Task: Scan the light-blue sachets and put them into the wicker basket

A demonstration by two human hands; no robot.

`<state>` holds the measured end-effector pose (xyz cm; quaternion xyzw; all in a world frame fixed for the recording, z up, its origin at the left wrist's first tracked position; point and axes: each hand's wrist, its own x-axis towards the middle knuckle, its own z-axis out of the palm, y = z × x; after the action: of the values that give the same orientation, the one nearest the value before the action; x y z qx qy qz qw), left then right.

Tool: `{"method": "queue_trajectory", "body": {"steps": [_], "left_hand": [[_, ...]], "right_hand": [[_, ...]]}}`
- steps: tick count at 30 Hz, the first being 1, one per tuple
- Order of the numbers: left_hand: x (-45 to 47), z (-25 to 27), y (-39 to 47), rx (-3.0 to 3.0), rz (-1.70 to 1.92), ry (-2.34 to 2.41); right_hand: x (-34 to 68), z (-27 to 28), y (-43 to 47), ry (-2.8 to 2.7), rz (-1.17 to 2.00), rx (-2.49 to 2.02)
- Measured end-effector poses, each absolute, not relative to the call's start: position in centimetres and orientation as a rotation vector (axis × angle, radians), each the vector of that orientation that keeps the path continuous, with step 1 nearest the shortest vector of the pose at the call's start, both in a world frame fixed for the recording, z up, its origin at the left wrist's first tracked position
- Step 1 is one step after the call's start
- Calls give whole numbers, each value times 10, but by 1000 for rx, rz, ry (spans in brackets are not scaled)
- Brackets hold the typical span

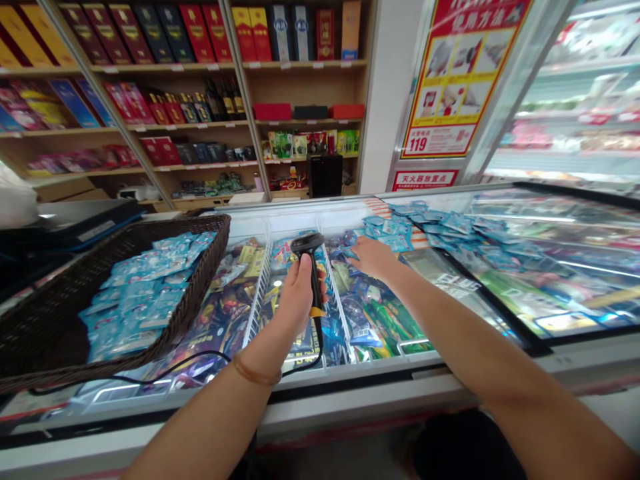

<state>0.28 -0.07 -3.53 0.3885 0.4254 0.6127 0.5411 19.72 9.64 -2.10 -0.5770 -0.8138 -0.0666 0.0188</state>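
My left hand (299, 290) is wrapped round the handle of a black barcode scanner (315, 273), its head tilted up over the chest freezer (345, 399). A black cable (200, 355) runs from the handle down to the left. My right hand (373, 255) reaches over the freezer, its visible fingers bent and slightly apart at the near left edge of some small blue packets (387, 230). Nothing shows clearly between those fingers. More blue packets (460, 230) lie in a loose pile farther right. On the left, a brown wicker basket (200, 280) holds a heap of similar packets (145, 293).
White wire dividers (260, 293) split the freezer, which holds colourful wrapped goods (220, 313). A dark-framed glass lid (490, 300) covers its right part. Shelves (200, 123) of boxes and bottles stand behind, beside a red and yellow poster (457, 87).
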Motion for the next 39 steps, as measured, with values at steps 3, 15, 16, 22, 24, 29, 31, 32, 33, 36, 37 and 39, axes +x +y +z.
{"method": "queue_trajectory", "body": {"steps": [3, 15, 16, 22, 24, 29, 31, 32, 33, 36, 37, 39], "left_hand": [[2, -36, -1, 929, 1448, 1012], [5, -34, -4, 1024, 1457, 967], [5, -34, -5, 1030, 1456, 963], [5, -33, -6, 1048, 1444, 939], [6, -32, -7, 1067, 1446, 914], [9, -24, -15, 1140, 1376, 866], [10, -22, -18, 1179, 1341, 860], [10, -22, -18, 1195, 1333, 857], [10, -23, -19, 1207, 1328, 856], [10, -25, -18, 1208, 1333, 857], [10, -26, -17, 1203, 1331, 860], [9, -27, -16, 1203, 1321, 866]], "right_hand": [[194, -23, 95, -2484, -74, -1776], [215, -45, 122, -1950, 599, -1754], [214, -47, 122, -1857, 679, -1707], [205, -41, 123, -1294, 1167, -1327], [201, -35, 122, -1124, 1265, -1194], [188, -16, 123, -970, 1361, -989], [179, -6, 129, -988, 1379, -965], [175, -1, 132, -1009, 1384, -951], [170, 4, 136, -1034, 1386, -933], [157, 14, 145, -1113, 1378, -846], [153, 15, 147, -1134, 1376, -813], [148, 13, 148, -1162, 1376, -756]]}}
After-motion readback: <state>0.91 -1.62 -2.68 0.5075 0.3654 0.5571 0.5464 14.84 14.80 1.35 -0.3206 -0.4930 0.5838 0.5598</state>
